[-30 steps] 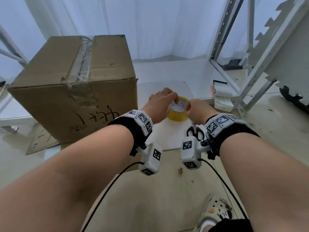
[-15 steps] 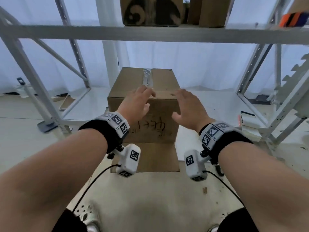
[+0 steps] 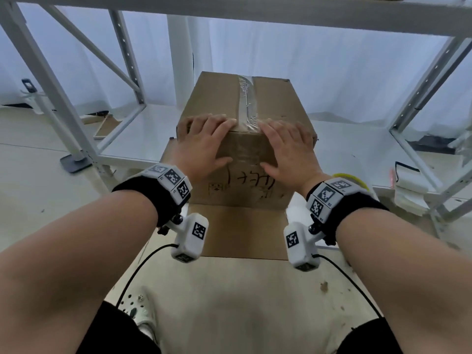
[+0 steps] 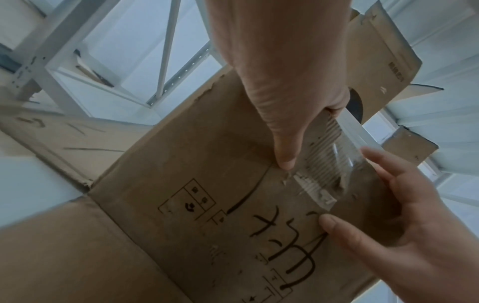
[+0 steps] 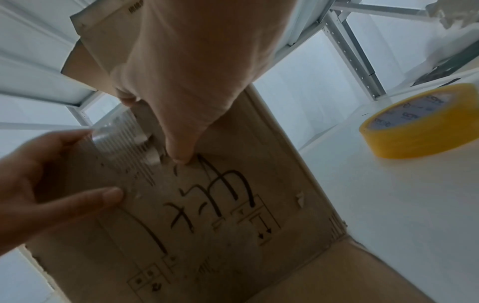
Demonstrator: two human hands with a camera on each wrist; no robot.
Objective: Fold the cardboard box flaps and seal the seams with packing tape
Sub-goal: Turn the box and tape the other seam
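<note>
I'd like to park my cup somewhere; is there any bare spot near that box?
Bare white shelf lies left of the cardboard box, up to the rack post. More lies right of it, behind the yellow tape roll. The box's near edge is crowded: left hand and right hand rest there, flanking the tape strip.

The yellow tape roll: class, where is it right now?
The yellow tape roll lies flat on the white shelf surface, right of the cardboard box, just beyond the right hand.
</note>
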